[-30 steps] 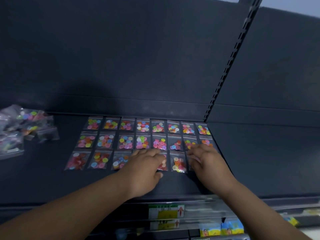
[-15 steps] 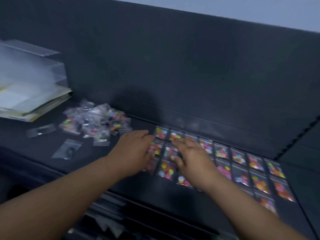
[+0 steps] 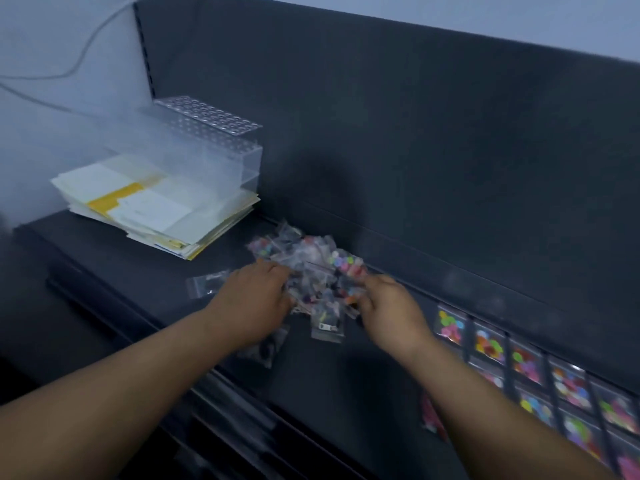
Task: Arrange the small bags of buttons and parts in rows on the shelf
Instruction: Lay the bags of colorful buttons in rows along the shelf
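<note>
arms: two, bare to elbow | sleeves: none | jewellery: none

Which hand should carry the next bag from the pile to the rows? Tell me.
Probably right. The right hand is at the side of the loose pile of bags nearest the arranged rows; the left hand sits on the far side.

glossy clear plastic bags point(image 3: 313, 271), matt dark shelf point(image 3: 138, 271), paper stack point(image 3: 156, 209)
</note>
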A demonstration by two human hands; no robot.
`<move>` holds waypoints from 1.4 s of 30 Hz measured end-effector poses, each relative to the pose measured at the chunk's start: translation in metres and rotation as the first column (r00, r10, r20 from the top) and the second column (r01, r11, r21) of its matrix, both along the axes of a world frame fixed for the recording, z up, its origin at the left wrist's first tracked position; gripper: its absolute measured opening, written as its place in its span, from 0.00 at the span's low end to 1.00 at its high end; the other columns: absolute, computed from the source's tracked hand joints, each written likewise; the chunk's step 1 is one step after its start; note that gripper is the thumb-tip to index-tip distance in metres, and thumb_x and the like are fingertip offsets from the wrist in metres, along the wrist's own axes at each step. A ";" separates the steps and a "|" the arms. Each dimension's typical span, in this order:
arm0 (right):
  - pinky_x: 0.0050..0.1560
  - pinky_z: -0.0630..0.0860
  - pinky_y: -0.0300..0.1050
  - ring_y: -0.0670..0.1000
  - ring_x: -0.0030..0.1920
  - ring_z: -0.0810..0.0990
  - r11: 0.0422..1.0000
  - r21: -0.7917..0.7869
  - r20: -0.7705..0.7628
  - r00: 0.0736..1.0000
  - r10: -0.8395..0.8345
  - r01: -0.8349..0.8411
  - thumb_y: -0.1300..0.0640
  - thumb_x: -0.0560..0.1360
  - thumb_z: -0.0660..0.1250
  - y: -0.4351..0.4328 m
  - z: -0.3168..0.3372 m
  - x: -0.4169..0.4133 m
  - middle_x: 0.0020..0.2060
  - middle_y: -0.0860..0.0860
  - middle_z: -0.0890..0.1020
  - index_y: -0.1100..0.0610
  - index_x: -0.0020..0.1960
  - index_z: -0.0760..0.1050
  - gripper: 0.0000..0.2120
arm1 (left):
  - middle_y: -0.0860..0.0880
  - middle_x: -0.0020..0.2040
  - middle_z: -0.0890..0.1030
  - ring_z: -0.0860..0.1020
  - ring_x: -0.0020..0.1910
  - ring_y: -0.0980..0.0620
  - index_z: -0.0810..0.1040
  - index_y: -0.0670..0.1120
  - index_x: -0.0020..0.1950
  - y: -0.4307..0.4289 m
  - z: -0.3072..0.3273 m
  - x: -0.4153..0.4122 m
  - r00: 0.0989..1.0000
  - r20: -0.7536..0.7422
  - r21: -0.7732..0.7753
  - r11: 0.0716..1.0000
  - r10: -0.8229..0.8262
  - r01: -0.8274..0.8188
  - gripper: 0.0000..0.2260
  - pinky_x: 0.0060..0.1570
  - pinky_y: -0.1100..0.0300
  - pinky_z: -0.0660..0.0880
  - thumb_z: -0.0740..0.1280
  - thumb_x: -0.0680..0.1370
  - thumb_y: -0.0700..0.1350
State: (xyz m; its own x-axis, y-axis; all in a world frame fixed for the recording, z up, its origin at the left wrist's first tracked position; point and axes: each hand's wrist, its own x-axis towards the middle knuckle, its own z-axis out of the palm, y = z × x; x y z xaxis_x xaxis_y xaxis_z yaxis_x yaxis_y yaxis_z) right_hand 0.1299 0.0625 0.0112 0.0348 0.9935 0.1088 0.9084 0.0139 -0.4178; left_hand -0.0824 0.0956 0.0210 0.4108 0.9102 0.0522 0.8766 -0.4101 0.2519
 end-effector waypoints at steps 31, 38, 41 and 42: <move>0.25 0.66 0.36 0.47 0.27 0.70 0.856 -0.277 -0.556 0.654 -0.513 0.437 0.66 0.67 0.72 0.095 -0.020 0.011 0.27 0.50 0.75 0.57 0.34 0.71 0.11 | 0.49 0.43 0.79 0.77 0.45 0.48 0.75 0.50 0.37 0.148 -0.022 0.079 0.943 0.266 -0.213 0.942 -0.201 0.261 0.06 0.41 0.61 0.70 0.68 0.73 0.42; 0.29 0.69 0.34 0.45 0.29 0.73 0.917 -0.244 -0.819 0.440 -0.369 0.315 0.69 0.69 0.69 0.079 0.018 0.014 0.30 0.51 0.79 0.59 0.42 0.76 0.07 | 0.50 0.36 0.77 0.75 0.36 0.51 0.76 0.46 0.39 0.128 0.011 0.075 0.839 0.540 -0.338 0.929 0.063 0.148 0.05 0.35 0.61 0.68 0.71 0.71 0.39; 0.31 0.71 0.36 0.45 0.31 0.76 0.945 -0.251 -0.879 0.359 -0.313 0.210 0.69 0.71 0.68 0.065 0.028 0.018 0.31 0.49 0.81 0.56 0.42 0.77 0.08 | 0.49 0.39 0.78 0.74 0.35 0.54 0.79 0.45 0.48 0.108 0.024 0.075 0.739 0.646 -0.499 0.838 0.190 0.221 0.08 0.36 0.62 0.69 0.70 0.72 0.35; 0.32 0.71 0.37 0.45 0.32 0.77 0.948 -0.263 -0.892 0.329 -0.310 0.180 0.69 0.71 0.68 0.060 0.031 0.020 0.31 0.48 0.81 0.56 0.42 0.76 0.09 | 0.48 0.39 0.79 0.74 0.35 0.54 0.79 0.45 0.50 0.101 0.028 0.076 0.725 0.654 -0.539 0.806 0.217 0.245 0.09 0.36 0.62 0.69 0.69 0.72 0.34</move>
State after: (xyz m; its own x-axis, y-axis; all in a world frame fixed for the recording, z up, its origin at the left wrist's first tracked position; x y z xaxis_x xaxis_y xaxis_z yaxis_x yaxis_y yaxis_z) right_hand 0.1497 0.1223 0.0421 0.2912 0.9229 -0.2519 -0.0856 -0.2372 -0.9677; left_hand -0.0063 0.1962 0.0485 0.4877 0.8511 -0.1946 0.3729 -0.0016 0.9279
